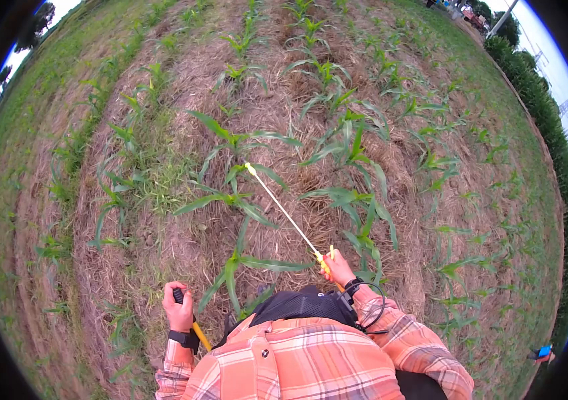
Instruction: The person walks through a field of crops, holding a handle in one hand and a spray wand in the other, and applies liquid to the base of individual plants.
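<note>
My right hand (340,268) is closed around the yellow handle of a spray wand (285,213). The thin white lance points forward and to the left, and its yellow nozzle (250,168) is over the leaves of a young corn plant (234,139). A dark hose (383,308) loops beside my right wrist. Low on the left, my left hand (178,308) grips the black end of a pump lever (201,335), whose yellow bar runs back toward my body. No spray can be made out at the nozzle.
Rows of young corn (357,157) run away from me over soil covered with dry straw (277,247). Weeds (164,183) grow between the rows on the left. A tall green hedge (550,100) lines the right side. A person's hand with a blue object (545,351) shows at lower right.
</note>
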`<state>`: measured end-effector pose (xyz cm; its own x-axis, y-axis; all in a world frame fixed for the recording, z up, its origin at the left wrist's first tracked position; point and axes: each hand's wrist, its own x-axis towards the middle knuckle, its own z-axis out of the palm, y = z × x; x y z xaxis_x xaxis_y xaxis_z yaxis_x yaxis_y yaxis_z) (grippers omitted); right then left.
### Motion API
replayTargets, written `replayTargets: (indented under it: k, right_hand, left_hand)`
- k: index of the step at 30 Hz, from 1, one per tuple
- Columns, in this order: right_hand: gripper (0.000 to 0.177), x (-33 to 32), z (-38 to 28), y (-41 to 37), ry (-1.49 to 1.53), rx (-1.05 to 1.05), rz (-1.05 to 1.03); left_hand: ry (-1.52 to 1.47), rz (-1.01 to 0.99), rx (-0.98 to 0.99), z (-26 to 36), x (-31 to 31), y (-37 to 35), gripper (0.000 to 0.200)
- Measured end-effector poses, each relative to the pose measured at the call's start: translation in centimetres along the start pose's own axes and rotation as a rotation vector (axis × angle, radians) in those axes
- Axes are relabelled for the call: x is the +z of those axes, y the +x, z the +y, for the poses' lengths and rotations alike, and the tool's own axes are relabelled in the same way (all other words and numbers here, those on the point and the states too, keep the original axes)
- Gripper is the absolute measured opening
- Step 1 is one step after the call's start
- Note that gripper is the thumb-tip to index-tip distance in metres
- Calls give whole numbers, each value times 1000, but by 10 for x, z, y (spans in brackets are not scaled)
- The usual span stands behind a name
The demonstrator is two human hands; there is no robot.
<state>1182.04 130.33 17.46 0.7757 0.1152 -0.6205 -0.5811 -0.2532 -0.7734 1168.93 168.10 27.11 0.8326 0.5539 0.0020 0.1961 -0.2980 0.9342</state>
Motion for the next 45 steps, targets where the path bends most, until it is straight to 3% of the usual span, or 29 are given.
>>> replayTargets:
  k: [5, 9, 12, 13, 17, 28, 34, 40, 45]
  right_hand:
    - [20, 23, -26, 12, -133, 16, -287]
    - [20, 26, -35, 40, -146, -33, -345]
    - [20, 22, -32, 75, -154, -62, -291]
    - [20, 18, -38, 85, -129, -26, -247]
    - [18, -13, -54, 120, -6, -1, -80]
    - [19, -170, -78, 191, 371, -66, 340]
    - [21, -236, -85, 206, 454, -117, 623]
    - [22, -259, -98, 217, 602, -73, 793]
    - [22, -243, -116, 247, 543, -32, 781]
  left_hand:
    - [-190, 93, 5, 64, -40, -10, 17]
    - [-114, 200, 77, 67, -44, -3, 16]
    - [41, 200, 118, 23, -11, 36, 15]
    - [-62, 164, -43, 33, 8, 45, 15]
    - [2, 99, 4, 24, 56, 90, 15]
    - [82, -61, 39, 65, 175, 188, 14]
    - [48, -80, 32, 93, 204, 219, 14]
    - [91, -114, 51, 93, 223, 263, 14]
    - [45, -164, 75, 97, 246, 326, 14]
